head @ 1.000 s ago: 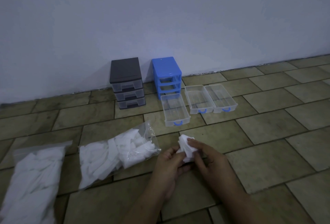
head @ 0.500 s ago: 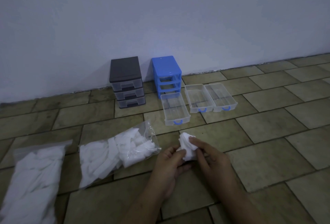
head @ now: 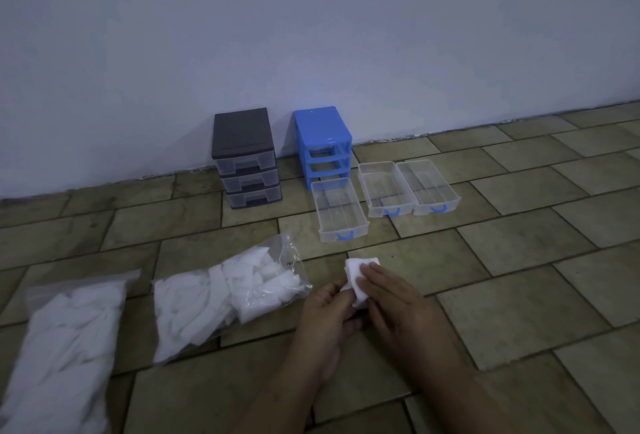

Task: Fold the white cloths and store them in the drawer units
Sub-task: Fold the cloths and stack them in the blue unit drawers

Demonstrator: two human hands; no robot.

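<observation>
A small white cloth (head: 356,269) is held above the tiled floor between both hands. My left hand (head: 325,322) grips its lower left edge with curled fingers. My right hand (head: 398,309) lies over its right side, fingers pressing on the cloth. A blue drawer unit (head: 322,137) stands by the wall with its slots bare. Its three clear drawers (head: 341,212) (head: 382,187) (head: 427,186) lie out on the floor in front. A dark grey drawer unit (head: 244,156) stands to its left, drawers in.
Two clear plastic bags of white cloths lie on the floor at the left: one (head: 221,298) close to my left hand, one (head: 62,343) at the far left edge. A pale wall (head: 311,35) runs behind the units.
The cloth was a crumpled bunch; now it looks flatter and squarer. My right hand's fingers have slid across its top.
</observation>
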